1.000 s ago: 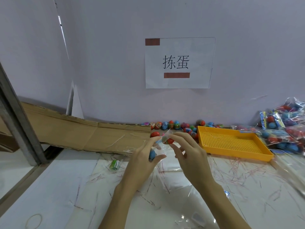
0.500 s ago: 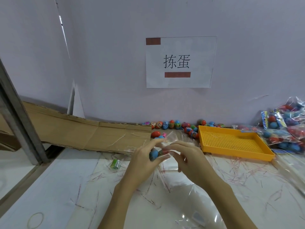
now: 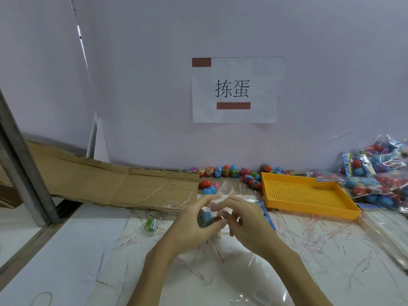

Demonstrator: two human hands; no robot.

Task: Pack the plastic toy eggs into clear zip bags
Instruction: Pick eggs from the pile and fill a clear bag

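Both hands have dropped from chest height toward the surface (image 3: pixel 66 250) over the last second, eggs now seated deeper in the bag, so filling looks nearly done. Left hand (image 3: pixel 187 228) grasps the blue egg (image 3: pixel 206 217) through the clear zip bag (image 3: pixel 223 195); right hand (image 3: pixel 247 221) pinches the crumpled, glossy film just beside a red egg (image 3: pixel 217 218).

White wall sign (image 3: pixel 237 89), black characters "拣蛋"
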